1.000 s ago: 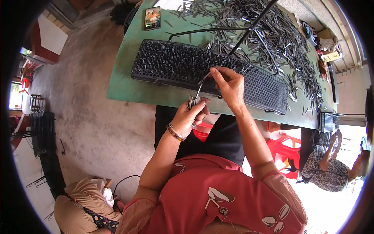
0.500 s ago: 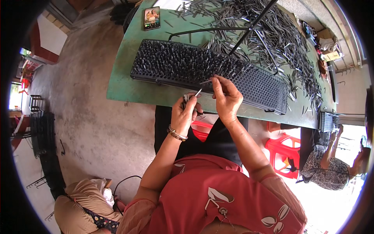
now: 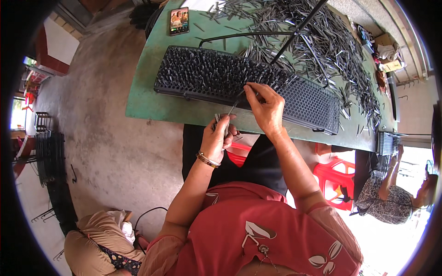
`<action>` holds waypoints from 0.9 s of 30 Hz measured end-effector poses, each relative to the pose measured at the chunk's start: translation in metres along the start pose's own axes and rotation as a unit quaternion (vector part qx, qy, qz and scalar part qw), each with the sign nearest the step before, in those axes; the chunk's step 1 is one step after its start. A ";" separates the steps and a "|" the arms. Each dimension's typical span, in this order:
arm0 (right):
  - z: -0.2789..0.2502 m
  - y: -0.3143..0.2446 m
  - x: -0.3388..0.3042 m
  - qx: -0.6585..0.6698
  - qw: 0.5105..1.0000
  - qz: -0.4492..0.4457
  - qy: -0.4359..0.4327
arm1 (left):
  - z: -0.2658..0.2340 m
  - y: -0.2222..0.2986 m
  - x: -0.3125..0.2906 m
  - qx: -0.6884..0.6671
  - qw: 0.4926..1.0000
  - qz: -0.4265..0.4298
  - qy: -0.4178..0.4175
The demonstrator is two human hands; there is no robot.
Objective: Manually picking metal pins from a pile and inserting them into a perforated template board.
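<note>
Left hand (image 3: 217,138) is curled closed around a bundle of strips (image 3: 217,118), ends poking out above the thumb, just in front of the near table edge. One thin strip (image 3: 233,107) angles up and right from that bundle, in the gap between the two hands, its upper end just below-left of the right fingertips. Right hand (image 3: 267,108) has thumb and forefinger drawn close together, other fingers bent; can't tell if the pinch has hold of the strip, too small and dark at the tips.

Right hand overlaps the near side of the black perforated rack (image 3: 315,101); left hand is below it, apart. Rack sits on the green table (image 3: 147,99): left and middle packed with upright strips (image 3: 198,66), right end shows rows of holes. Loose pile of strips (image 3: 317,50) behind the rack, well apart from both hands. Phone (image 3: 179,21) at far left of the table.
</note>
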State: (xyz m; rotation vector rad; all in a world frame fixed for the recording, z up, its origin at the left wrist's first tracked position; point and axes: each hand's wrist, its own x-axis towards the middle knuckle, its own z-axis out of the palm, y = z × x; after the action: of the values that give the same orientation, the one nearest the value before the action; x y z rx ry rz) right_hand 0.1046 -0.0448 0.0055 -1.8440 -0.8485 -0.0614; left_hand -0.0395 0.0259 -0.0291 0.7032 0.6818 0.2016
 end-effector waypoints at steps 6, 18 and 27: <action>0.004 0.013 -0.004 -0.082 0.991 -0.097 -0.037 | 0.002 0.003 0.000 0.007 1.000 0.009 -0.011; -0.012 -0.003 -0.003 0.008 0.993 0.009 -0.117 | 0.008 0.008 -0.005 -0.025 0.998 0.050 -0.029; -0.003 0.004 0.003 0.078 0.988 -0.020 -0.131 | 0.002 0.005 -0.004 -0.006 0.999 0.044 -0.004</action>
State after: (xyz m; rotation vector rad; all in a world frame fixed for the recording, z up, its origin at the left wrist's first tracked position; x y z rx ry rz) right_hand 0.1102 -0.0470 0.0045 -1.7094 -1.0424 0.2201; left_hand -0.0410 0.0267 -0.0226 0.7224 0.6416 0.2833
